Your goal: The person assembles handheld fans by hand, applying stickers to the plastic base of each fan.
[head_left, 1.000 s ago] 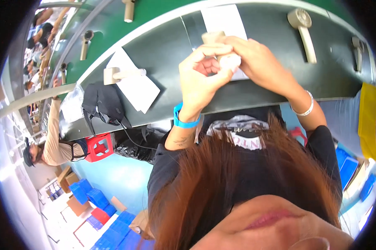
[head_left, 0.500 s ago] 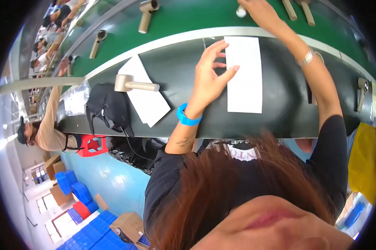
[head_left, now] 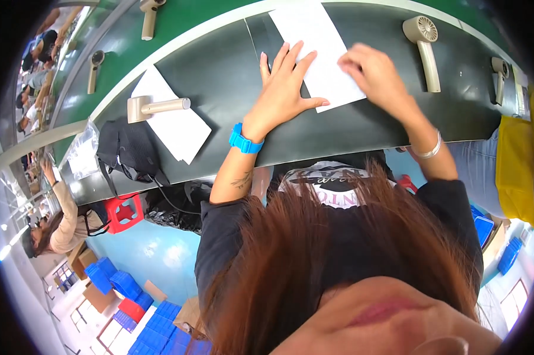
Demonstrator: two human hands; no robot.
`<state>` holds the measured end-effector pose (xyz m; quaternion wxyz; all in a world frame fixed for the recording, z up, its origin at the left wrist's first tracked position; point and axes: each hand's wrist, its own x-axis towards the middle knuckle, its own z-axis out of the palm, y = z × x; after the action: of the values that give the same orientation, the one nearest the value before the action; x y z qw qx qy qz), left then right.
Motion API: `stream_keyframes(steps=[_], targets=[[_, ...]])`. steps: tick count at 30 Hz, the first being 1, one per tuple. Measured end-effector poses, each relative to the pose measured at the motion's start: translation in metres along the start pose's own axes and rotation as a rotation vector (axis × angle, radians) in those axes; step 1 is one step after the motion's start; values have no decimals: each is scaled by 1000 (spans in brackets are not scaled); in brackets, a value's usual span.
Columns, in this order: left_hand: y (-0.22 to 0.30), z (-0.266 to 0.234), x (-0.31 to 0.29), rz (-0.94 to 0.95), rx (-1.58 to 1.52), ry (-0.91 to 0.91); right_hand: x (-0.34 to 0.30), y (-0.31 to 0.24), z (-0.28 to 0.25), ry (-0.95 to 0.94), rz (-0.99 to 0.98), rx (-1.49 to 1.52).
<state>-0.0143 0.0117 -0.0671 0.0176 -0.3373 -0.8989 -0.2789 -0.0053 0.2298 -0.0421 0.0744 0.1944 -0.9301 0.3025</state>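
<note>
My left hand (head_left: pixel 283 86) lies with fingers spread across the left side of a white sheet of paper (head_left: pixel 320 41) on the dark worktable. At the sheet's right edge is my right hand (head_left: pixel 373 74), its fingers curled together; whatever they may hold is hidden. To the right of that hand, a beige handheld fan (head_left: pixel 428 62) lies on the table, its round grille showing. Another beige handheld fan (head_left: pixel 165 106) rests across white papers (head_left: pixel 184 133) on the left.
A green conveyor belt (head_left: pixel 187 22) with more handheld fans runs along the far side. By the table's near left edge sit a black backpack (head_left: pixel 125 151) and a clear plastic bag (head_left: pixel 83 155). A person (head_left: pixel 68 222) works at far left; a red stool (head_left: pixel 125 213) stands near them.
My right hand has come down from the belt to the paper, and a handheld fan now lies at the right. The paper is tilted and shifted away; my left hand has flattened onto it.
</note>
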Motion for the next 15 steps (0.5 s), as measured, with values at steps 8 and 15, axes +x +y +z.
stream_keyframes(steps=[8,15], targets=[[11,-1,3,27,81,-25,-40,-27,31,212,193,36],[19,-9,1,-29,95,-100,-41,-31,25,137,203,35]])
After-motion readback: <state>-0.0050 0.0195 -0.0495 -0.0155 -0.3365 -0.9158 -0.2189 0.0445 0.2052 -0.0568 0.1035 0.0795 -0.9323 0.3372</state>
